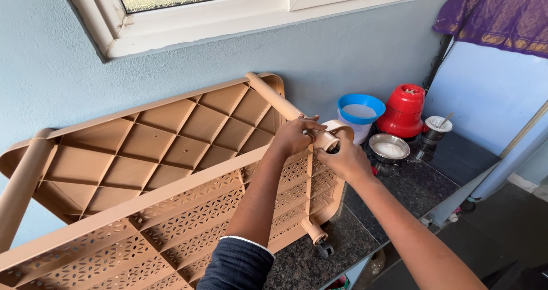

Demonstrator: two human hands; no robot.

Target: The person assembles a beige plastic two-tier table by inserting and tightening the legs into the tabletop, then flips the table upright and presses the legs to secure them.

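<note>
Tan plastic shelving rack (pixel 165 170) with diamond-ribbed trays and perforated side panels, tipped on its side across the speckled dark granite counter (pixel 399 193) and leaning against the pale blue wall (pixel 51 67) under the white-framed window (pixel 188 16); laid this way, apparently, so that the leg ends face the person and can be reached. Left hand (pixel 297 135) curled over the upper corner of the rack, fingers wrapped round the tan tubular post (pixel 274 99) where it meets the tray, seemingly to steady the joint; right hand (pixel 345 160) closed in a pinch round the pale round end-piece (pixel 330 140) at the post's tip, thumb and fingers pressed to it. Small castor wheel (pixel 324 249) already seated on the lower leg, just above the counter edge. Well apart behind the hands: blue plastic funnel-shaped bowl (pixel 361 108) on a white tub, red domed appliance (pixel 404 110), shallow steel dish (pixel 389 147) with white contents, small steel cup (pixel 438 125) with a spoon; purple cloth (pixel 502 13) draped at upper right.
</note>
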